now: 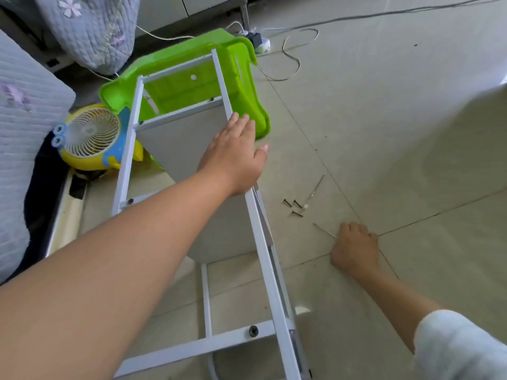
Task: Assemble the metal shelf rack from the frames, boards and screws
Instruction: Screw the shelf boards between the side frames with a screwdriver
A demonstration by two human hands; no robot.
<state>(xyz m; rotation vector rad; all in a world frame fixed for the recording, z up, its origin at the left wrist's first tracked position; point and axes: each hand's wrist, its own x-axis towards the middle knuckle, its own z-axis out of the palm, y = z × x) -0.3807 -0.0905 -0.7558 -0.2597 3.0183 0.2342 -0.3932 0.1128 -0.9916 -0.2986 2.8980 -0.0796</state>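
White rack (263,242) is lying on its side; your left hand (233,152) is pressing flat, fingers straight, on its upper rail. Right hand (355,246) is curling on the floor, contents unclear. Screws (293,207) are lying just beyond it; keep bracing while reaching.

White metal frame (258,242) lies under the left hand (233,152) — rungs screwed on, grey board (181,144) fitted between its rails. Three dark screws (292,207) loose on the floor just beyond the right hand (355,248).
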